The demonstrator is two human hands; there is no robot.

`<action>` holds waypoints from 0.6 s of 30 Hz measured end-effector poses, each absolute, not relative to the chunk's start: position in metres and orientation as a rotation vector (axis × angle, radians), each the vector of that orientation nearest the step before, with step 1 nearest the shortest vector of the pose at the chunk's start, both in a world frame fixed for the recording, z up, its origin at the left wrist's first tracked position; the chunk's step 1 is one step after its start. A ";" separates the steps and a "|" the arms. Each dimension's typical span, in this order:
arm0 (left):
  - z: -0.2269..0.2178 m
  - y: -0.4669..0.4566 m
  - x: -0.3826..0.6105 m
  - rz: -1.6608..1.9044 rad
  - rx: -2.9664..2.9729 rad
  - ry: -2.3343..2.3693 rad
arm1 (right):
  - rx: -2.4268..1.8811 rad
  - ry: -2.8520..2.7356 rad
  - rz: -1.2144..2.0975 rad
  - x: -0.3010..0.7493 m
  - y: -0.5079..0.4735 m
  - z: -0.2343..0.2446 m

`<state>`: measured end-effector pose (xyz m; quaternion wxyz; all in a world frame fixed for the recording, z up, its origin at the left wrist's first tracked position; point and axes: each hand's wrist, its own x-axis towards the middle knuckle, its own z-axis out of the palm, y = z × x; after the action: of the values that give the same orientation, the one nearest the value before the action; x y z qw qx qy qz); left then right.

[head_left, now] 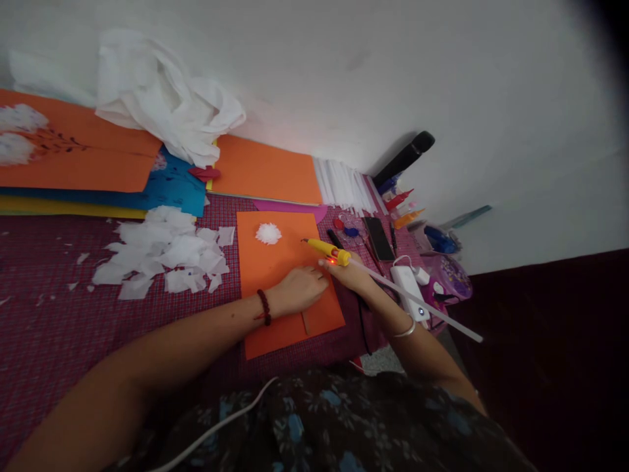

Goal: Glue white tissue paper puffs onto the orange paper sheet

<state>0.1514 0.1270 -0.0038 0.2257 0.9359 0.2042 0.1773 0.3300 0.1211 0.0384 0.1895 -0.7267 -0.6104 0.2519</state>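
Head view: the right hand grips one yellow glue gun over the right edge of the one orange sheet, and the left hand lies open on that sheet. The gun looks light and stiff, likely hot at the nozzle, so its body is the place to hold; one white paper flower lies on the sheet.

bare orange sheet around white tuft, paper scraps crowding left, cluttered tools right
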 end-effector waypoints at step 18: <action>0.002 0.126 0.150 0.464 2.648 0.548 | -1.907 -1.605 0.845 0.328 0.119 0.035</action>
<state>0.1498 0.1261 0.0017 0.1978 0.9461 0.1957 0.1658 0.3278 0.1195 0.0349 0.2518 -0.7012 -0.5901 0.3108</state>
